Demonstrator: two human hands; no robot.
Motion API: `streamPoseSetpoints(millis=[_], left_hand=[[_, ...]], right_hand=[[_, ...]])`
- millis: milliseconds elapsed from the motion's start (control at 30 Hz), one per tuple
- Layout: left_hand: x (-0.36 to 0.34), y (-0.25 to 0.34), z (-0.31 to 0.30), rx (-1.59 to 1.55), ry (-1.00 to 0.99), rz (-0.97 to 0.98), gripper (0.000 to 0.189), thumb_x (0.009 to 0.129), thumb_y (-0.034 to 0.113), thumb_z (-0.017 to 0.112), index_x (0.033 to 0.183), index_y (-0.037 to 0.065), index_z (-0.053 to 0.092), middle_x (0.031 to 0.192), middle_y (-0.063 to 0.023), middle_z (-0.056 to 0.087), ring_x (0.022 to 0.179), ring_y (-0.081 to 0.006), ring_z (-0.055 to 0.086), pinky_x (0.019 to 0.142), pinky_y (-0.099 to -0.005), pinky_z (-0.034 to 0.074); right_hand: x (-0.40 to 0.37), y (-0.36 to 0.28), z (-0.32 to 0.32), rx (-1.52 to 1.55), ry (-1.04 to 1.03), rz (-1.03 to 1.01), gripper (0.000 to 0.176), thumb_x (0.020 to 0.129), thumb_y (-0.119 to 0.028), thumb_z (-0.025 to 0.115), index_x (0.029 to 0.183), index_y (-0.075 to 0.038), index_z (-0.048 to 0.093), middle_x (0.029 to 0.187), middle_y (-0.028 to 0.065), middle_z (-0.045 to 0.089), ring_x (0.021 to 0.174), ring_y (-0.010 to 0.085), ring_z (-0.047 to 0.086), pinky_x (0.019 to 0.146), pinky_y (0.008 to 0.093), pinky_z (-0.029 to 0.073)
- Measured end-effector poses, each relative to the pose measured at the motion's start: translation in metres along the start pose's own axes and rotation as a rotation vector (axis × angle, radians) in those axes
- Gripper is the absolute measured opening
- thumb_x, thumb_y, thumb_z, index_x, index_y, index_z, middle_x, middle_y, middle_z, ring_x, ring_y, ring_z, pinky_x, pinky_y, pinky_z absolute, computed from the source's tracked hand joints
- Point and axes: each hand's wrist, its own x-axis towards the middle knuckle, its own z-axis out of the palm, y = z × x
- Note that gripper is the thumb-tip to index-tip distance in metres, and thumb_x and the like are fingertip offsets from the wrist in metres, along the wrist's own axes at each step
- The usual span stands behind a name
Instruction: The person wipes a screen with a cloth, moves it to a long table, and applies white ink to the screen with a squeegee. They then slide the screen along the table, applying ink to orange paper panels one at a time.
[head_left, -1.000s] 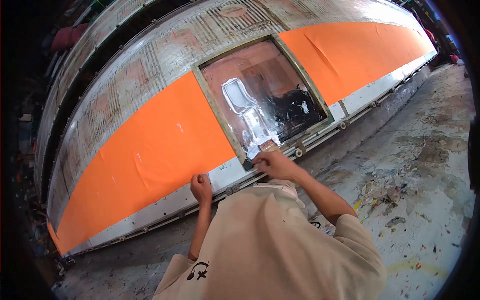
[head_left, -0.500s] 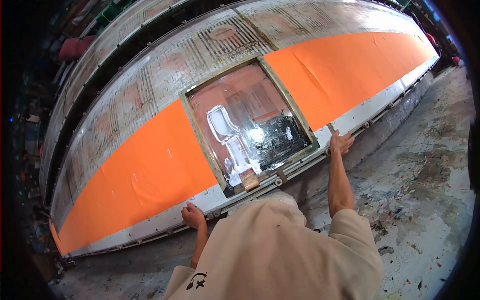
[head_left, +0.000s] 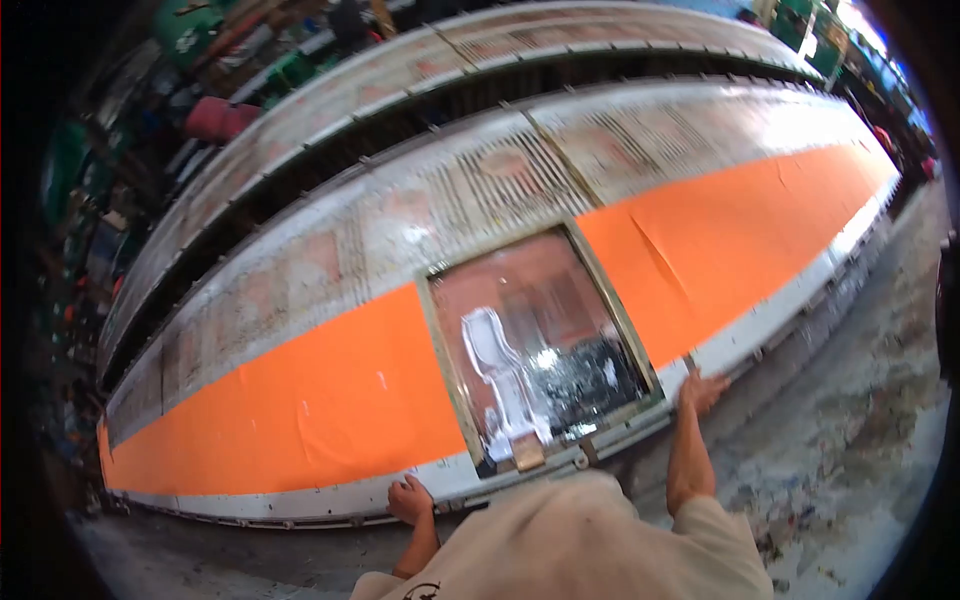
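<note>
A framed screen (head_left: 620,320) lies on the long table between two orange sheets, one on the left (head_left: 340,400) and one on the right (head_left: 740,240). White paste (head_left: 490,345) and a dark wet patch (head_left: 590,365) cover part of its mesh. A small wooden block (head_left: 528,452) sits at its near edge, by the paste. To the left of the screen, my left hand (head_left: 410,498) has its fingers curled at the table's front edge. My right hand (head_left: 703,392) rests on the same edge, just past the screen's near right corner, with its fingers apart.
A metal rail with small fittings (head_left: 583,460) runs along the near edge of the table (head_left: 330,503). Behind lies a second long table (head_left: 390,80). A red bundle (head_left: 220,120) and green items (head_left: 185,30) are at the back left. Stained floor (head_left: 850,450) shows at the right.
The view has tilted up, so the table and screen appear lower and more of the background shows. Both hands remain near the same places on the edge; my right hand's fingers look more spread.
</note>
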Motion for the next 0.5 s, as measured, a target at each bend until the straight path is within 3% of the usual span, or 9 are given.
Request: streamPoseSetpoints(millis=[267, 300, 500], left_hand=[[0.000, 0.005, -0.006, -0.017, -0.002, -0.016, 0.037, 0.090, 0.044, 0.066, 0.079, 0.008, 0.064, 0.086, -0.0121, 0.066, 0.087, -0.0353, 0.064, 0.085, -0.0526, 0.044], [-0.001, 0.005, -0.009, -0.036, -0.016, -0.019, 0.040, 0.091, 0.045, 0.065, 0.080, 0.007, 0.065, 0.089, -0.0148, 0.068, 0.089, -0.0389, 0.065, 0.085, -0.0546, 0.045], [-0.001, 0.011, -0.016, 0.019, -0.062, -0.041, 0.039, 0.092, 0.044, 0.065, 0.082, 0.007, 0.065, 0.090, -0.0140, 0.067, 0.091, -0.0368, 0.065, 0.089, -0.0531, 0.044]], right_hand=[[-0.017, -0.021, -0.026, -0.013, -0.020, 0.018, 0.073, 0.101, -0.047, 0.056, 0.154, 0.001, 0.039, 0.165, 0.0215, 0.027, 0.138, 0.0437, 0.048, 0.105, 0.0550, 0.051], [-0.017, -0.020, -0.026, -0.029, -0.029, 0.015, 0.073, 0.101, -0.046, 0.056, 0.155, 0.000, 0.038, 0.165, 0.0210, 0.026, 0.139, 0.0432, 0.048, 0.105, 0.0550, 0.050], [-0.011, -0.013, -0.013, -0.040, -0.029, 0.021, 0.072, 0.101, -0.044, 0.055, 0.156, 0.000, 0.037, 0.166, 0.0195, 0.025, 0.140, 0.0418, 0.046, 0.105, 0.0560, 0.051]])
